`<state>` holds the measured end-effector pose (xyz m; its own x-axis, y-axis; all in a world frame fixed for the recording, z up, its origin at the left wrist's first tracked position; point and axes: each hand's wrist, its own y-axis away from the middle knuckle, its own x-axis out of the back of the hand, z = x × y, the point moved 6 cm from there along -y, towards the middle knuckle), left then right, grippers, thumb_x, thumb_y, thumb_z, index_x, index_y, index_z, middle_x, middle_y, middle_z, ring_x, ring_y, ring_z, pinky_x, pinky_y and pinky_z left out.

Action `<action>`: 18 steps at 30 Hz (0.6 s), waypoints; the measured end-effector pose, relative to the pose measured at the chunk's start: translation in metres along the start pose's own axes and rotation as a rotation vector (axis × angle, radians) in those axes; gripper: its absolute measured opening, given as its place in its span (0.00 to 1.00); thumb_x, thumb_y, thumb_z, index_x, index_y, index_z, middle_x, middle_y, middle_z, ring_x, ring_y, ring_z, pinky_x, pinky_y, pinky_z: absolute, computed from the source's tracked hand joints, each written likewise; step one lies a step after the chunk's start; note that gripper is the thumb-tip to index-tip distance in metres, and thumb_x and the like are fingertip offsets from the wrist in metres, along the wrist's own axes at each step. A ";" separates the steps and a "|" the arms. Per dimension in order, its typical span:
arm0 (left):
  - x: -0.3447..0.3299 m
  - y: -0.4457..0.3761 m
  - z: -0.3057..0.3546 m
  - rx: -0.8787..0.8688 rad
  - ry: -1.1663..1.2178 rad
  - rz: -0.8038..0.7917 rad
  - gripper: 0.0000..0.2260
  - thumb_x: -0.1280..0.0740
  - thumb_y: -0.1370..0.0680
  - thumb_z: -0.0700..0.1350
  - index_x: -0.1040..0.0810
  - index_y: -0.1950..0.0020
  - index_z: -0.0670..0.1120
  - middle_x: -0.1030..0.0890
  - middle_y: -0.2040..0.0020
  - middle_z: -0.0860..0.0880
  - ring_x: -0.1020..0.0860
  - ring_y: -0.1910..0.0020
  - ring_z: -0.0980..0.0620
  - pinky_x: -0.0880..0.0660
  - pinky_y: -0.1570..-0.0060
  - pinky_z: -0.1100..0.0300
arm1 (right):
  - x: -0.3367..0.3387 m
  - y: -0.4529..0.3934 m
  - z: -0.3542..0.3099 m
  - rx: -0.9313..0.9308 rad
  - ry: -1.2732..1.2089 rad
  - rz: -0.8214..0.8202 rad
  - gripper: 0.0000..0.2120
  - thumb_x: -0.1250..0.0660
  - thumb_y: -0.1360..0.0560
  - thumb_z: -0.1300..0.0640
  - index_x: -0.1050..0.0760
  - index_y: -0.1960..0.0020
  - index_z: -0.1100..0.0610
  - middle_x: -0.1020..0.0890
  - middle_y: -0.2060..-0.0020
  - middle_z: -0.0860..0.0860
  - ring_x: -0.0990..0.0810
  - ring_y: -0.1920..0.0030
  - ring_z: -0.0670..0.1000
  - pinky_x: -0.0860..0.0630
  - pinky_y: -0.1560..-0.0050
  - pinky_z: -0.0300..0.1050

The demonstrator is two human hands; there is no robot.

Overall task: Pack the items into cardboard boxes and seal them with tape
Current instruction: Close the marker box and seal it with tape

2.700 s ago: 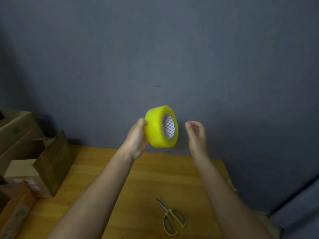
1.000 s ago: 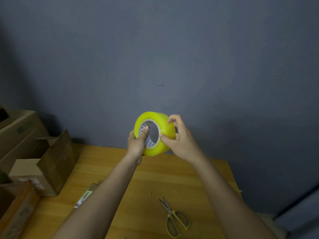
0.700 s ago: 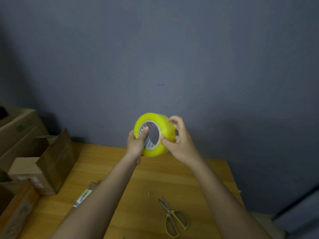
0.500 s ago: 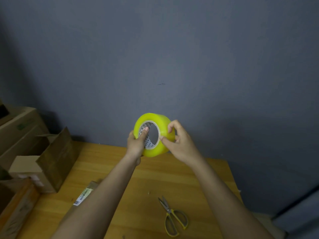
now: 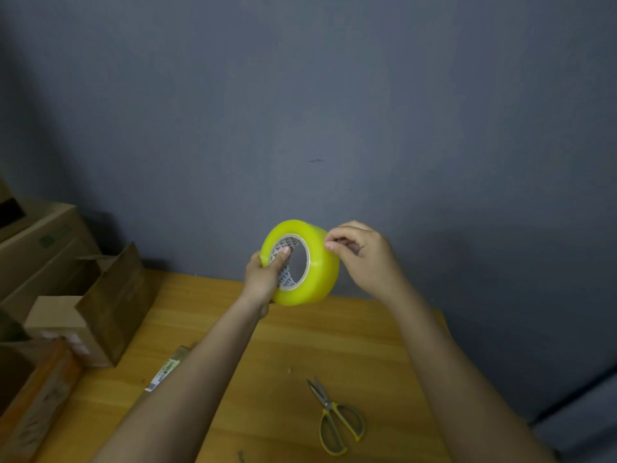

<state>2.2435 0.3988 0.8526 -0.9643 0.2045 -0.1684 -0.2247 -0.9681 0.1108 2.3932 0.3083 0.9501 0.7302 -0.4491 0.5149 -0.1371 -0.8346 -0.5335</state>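
A thick yellow tape roll (image 5: 317, 272) is held up in the air above the wooden table (image 5: 334, 335), its core facing me. My left hand (image 5: 263, 279) grips the roll from the left, with fingers hooked into the patterned core. My right hand (image 5: 364, 255) is at the roll's upper right edge, thumb and fingertips pinching at its outer surface. A small cardboard box (image 5: 90, 315) with raised flaps stands on the table's left side. A flat item with a barcode label (image 5: 163, 372) lies partly hidden under my left forearm.
Yellow-handled scissors (image 5: 334, 419) lie on the table at the lower right. Larger cardboard boxes (image 5: 40, 248) are stacked at the far left, and an orange-edged box (image 5: 36, 396) sits at the lower left. A grey wall rises right behind the table.
My right hand, earlier apart from the roll, came onto it and its fingertips have shifted up to the upper right edge. The roll was turned so its core faces me.
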 end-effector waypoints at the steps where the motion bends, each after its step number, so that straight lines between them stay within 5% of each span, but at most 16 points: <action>1: 0.000 0.000 -0.001 0.007 -0.002 -0.002 0.18 0.32 0.22 0.48 0.26 0.36 0.40 0.19 0.44 0.40 0.20 0.46 0.41 0.22 0.45 0.43 | 0.000 -0.001 -0.004 0.019 0.043 -0.004 0.04 0.32 0.25 0.63 0.19 0.56 0.57 0.22 0.60 0.44 0.22 0.57 0.49 0.24 0.53 0.46; 7: 0.003 -0.002 -0.009 0.063 -0.044 -0.044 0.18 0.31 0.24 0.51 0.23 0.38 0.42 0.17 0.48 0.42 0.18 0.51 0.44 0.20 0.57 0.52 | -0.011 0.005 -0.019 0.174 0.252 -0.069 0.05 0.41 0.25 0.71 0.28 0.56 0.65 0.28 0.58 0.54 0.30 0.57 0.54 0.34 0.56 0.45; 12: -0.006 0.010 -0.035 0.404 -0.154 -0.278 0.13 0.37 0.23 0.59 0.22 0.49 0.50 0.16 0.65 0.52 0.17 0.69 0.55 0.23 0.74 0.61 | -0.015 0.011 -0.016 0.186 0.180 0.072 0.05 0.44 0.26 0.70 0.30 0.58 0.67 0.27 0.61 0.57 0.29 0.59 0.56 0.37 0.58 0.42; 18: -0.005 0.026 -0.040 0.549 -0.171 -0.391 0.22 0.46 0.21 0.64 0.23 0.52 0.48 0.17 0.67 0.49 0.18 0.69 0.53 0.20 0.69 0.60 | -0.019 0.008 -0.005 0.116 0.076 0.075 0.06 0.46 0.23 0.64 0.31 0.55 0.63 0.29 0.62 0.53 0.31 0.62 0.53 0.35 0.60 0.48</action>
<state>2.2483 0.3666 0.8171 -0.7966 0.5869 -0.1448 -0.5548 -0.6150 0.5603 2.3749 0.3083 0.9393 0.6677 -0.5354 0.5171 -0.1080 -0.7570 -0.6444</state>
